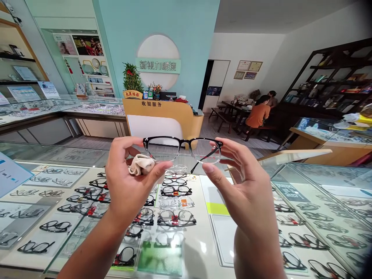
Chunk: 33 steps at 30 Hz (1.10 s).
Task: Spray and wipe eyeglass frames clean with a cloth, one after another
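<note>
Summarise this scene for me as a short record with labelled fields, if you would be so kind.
Left hand: holds one end of the glasses and a crumpled cloth
Right hand: grips their other end
Held glasses: dark upper rim, clear lower rim, raised above the display counter
Display counter: glass-topped, with rows of glasses inside
Background: wooden service desk with a leafy plant; person in orange, seated

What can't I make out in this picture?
- Head view: part of the cloth, hidden by the left hand.
- Head view: faint lens lettering on the held glasses, too small.
- Head view: the rest of the blue-and-white leaflet, cut off by the left edge.
- Head view: the orange-clad person's hands, hidden by their body.
</note>
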Each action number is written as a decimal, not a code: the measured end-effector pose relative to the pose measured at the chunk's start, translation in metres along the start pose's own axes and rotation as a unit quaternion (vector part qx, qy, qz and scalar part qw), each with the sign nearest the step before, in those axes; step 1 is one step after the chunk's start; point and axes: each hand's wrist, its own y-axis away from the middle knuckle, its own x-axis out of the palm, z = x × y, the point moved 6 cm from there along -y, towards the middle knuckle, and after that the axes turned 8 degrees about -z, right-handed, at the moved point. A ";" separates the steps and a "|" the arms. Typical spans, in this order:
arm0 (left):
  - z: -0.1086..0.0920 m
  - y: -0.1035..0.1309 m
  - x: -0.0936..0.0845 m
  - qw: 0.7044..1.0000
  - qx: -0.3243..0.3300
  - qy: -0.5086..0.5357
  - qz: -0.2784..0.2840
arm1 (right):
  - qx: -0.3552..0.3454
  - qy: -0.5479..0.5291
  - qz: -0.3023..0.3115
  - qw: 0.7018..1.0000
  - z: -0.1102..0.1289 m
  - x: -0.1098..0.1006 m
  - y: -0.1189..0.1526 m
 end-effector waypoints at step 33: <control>-0.001 0.000 0.002 0.998 0.053 -0.027 0.008 | -0.037 0.113 0.065 0.991 -0.002 0.011 -0.002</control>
